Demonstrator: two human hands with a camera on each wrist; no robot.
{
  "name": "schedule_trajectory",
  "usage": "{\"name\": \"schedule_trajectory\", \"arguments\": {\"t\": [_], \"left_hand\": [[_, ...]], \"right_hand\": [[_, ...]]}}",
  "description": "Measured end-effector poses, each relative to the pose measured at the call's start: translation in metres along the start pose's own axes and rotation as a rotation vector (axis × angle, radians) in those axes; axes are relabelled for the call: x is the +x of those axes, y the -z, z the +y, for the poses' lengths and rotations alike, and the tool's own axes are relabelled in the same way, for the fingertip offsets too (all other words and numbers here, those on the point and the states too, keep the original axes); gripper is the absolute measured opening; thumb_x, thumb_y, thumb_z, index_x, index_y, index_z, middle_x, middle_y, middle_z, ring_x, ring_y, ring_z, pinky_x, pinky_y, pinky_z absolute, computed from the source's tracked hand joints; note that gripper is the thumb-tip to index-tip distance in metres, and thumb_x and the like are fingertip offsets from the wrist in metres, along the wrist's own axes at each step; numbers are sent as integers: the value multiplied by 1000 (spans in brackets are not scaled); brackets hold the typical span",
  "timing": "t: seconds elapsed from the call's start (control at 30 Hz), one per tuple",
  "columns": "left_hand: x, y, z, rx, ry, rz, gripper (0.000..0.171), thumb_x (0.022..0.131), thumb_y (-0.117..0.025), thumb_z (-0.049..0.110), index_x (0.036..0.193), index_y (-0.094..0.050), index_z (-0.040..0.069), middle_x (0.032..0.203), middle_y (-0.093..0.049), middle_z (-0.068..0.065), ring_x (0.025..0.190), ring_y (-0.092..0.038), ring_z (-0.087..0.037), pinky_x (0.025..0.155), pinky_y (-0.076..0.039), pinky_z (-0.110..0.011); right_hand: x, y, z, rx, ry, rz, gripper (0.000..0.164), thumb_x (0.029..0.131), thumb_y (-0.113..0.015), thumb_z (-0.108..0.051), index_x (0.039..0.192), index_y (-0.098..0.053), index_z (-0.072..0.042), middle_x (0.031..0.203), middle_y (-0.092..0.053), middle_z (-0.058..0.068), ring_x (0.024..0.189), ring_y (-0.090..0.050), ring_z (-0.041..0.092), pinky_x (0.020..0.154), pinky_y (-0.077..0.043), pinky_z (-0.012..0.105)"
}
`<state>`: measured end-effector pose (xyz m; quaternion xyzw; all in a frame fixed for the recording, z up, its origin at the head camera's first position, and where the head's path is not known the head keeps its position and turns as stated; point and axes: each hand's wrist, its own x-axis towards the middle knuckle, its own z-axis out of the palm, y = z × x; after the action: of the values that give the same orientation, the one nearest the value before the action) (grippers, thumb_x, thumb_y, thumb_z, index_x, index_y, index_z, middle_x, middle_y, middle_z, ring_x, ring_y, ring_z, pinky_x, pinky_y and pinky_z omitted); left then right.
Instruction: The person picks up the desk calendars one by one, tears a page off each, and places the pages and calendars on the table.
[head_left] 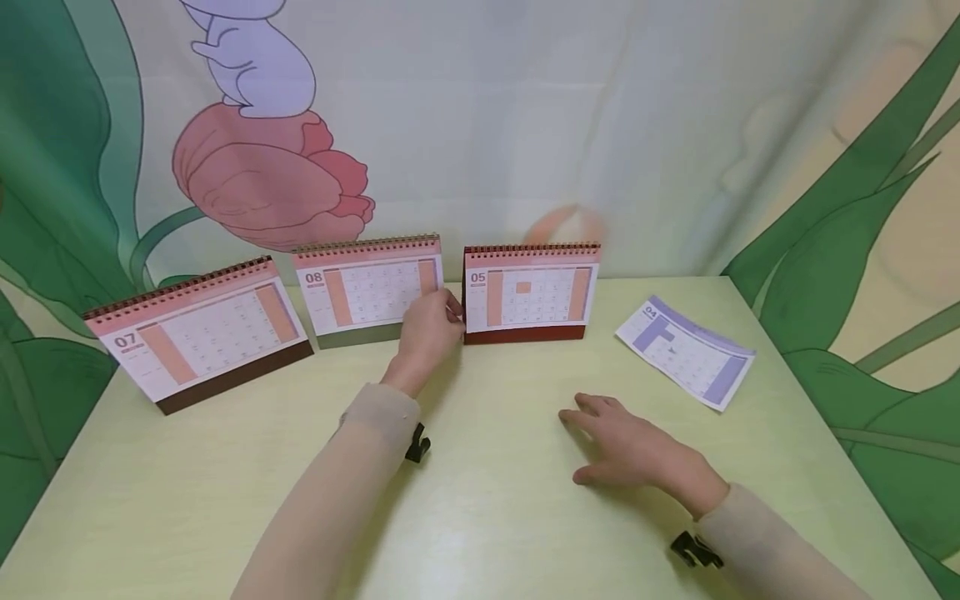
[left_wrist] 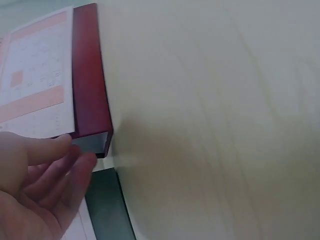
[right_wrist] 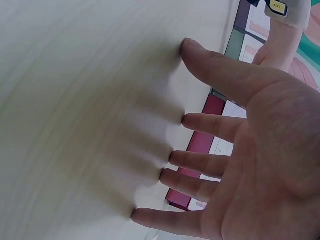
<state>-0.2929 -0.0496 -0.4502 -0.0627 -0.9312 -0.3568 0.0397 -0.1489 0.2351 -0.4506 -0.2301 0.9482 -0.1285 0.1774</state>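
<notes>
At the left edge of a red-based desk calendar marked 05 (head_left: 532,292) is my left hand (head_left: 431,329). Its thumb and loosely bent fingertips (left_wrist: 89,162) are at the calendar's side corner; whether they bear on it is unclear. One calendar date square is orange. A green-based calendar marked 08 (head_left: 367,287) stands just left, partly behind that hand. Farther left, a dark-based calendar marked 07 (head_left: 202,333) stands at an angle. My right hand (head_left: 630,442) spreads its fingers over the table, apart from the calendars and holding nothing.
A loose purple-and-white calendar sheet marked 04 (head_left: 686,350) lies at the right on the pale table (head_left: 510,500). A printed curtain (head_left: 480,125) hangs close behind the calendars. Black clips (head_left: 696,550) hang at the wrists.
</notes>
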Motion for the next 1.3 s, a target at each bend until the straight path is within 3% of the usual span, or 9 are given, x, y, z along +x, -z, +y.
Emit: {"name": "schedule_trajectory", "arguments": {"t": [0.2,0.47,0.73,0.9,1.07,1.3], "left_hand": [[-15,15,-8,34,27,-15,11,90,-76,9,95,-67,7,89,-69,-7,81,-64,-26,72,-52,-40],[-38,36,-16,19,36,2,10,95,-71,19,97,-66,11,92,-68,-6,82,-61,-25,72,-49,-40],[-68,59,-29,-129,125,-19,39,98,-69,28,124,-54,5,110,-65,-12,94,-64,-31,79,-50,-44],[-80,72,-42,-186,141,-20,39,99,-68,30,124,-53,4,119,-63,-15,103,-63,-33,85,-50,-45],[-85,83,-55,-199,147,39,42,98,-69,24,128,-52,0,126,-58,-20,109,-56,-35,90,-46,-45],[-84,95,-69,-224,158,189,63,97,-69,20,145,-38,-7,145,-42,-26,130,-44,-43,108,-38,-52]], "right_hand": [[-2,0,-1,-3,6,6,81,85,-85,-33,152,-48,-7,159,-33,26,145,-32,46,111,-37,59],[-3,0,1,-13,13,22,80,85,-85,-33,151,-49,-6,159,-34,26,145,-33,46,111,-37,59],[-4,-3,1,-8,34,29,79,86,-85,-33,151,-49,-6,159,-34,27,144,-33,46,112,-35,59],[-4,-2,1,-13,36,29,79,86,-85,-33,151,-48,-5,159,-33,27,145,-33,46,112,-35,60],[-5,-3,0,-3,29,21,79,87,-84,-33,152,-47,-6,160,-32,27,145,-32,46,112,-34,61],[-5,-3,1,-12,31,25,80,88,-83,-34,153,-46,-6,160,-31,27,146,-31,46,112,-33,61]]}}
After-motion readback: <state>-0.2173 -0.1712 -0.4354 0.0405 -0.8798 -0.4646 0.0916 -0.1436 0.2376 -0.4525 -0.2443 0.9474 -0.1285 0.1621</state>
